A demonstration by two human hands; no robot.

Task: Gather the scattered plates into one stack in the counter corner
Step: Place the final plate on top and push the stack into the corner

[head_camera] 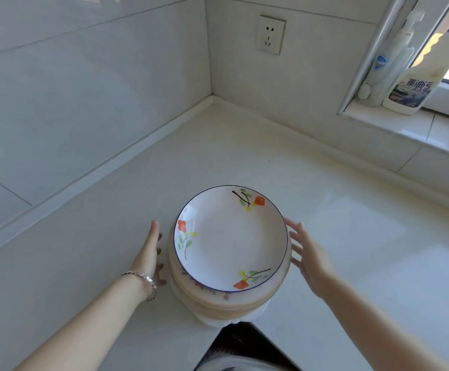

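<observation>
left hand (151, 253) and right hand (307, 253), fingers straight, flank the plate stack (231, 236) on the counter (365, 236).

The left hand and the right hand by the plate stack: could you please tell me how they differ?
The left hand has a bracelet at its wrist; the right hand has a bare wrist. The left hand holds its fingers together, edge-on to the camera; the right hand spreads its fingers, palm towards the plate stack. Both are open and flank the stack on the counter, gripping nothing.
</observation>
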